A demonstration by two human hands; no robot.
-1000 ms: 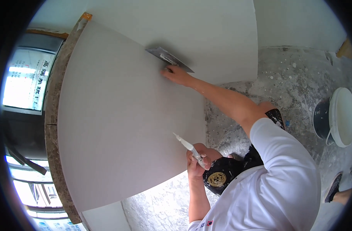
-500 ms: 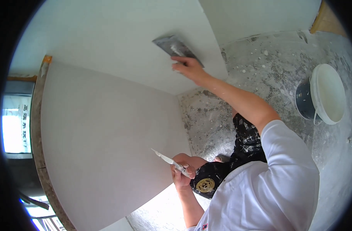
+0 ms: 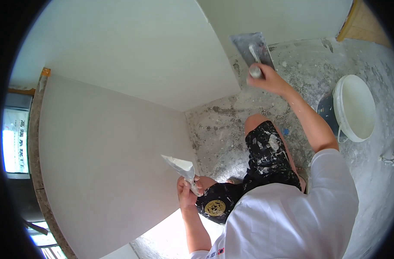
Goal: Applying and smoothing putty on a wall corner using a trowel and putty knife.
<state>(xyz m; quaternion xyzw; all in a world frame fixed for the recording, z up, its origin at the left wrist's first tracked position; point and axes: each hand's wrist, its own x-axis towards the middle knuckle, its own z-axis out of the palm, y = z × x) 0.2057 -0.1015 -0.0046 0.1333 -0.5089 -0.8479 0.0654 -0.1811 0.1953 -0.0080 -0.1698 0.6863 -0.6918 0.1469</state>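
Note:
My right hand (image 3: 268, 80) is closed round the handle of a grey rectangular plastering trowel (image 3: 254, 46). The trowel is held out past the wall's end, over the floor, with its handle side facing me. In my left hand (image 3: 189, 192), wrapped by the fingers, is the handle of a putty knife (image 3: 179, 165). White putty lies along its blade, which points up and to the left. That hand is above my left thigh, in front of the smooth pale wall (image 3: 115, 142). A second pale wall face (image 3: 132, 47) meets it in a corner.
A dark bucket with a white rim (image 3: 356, 108) stands on the spattered grey floor (image 3: 223, 129) at right. A stone-like sill (image 3: 38, 142) and a window (image 3: 16, 138) are at far left. A wooden frame (image 3: 350, 21) shows at top right.
My right hand has moved the trowel right, off the wall face and over the floor. My left hand has shifted slightly left and turned the putty knife, showing more putty. The view has shifted.

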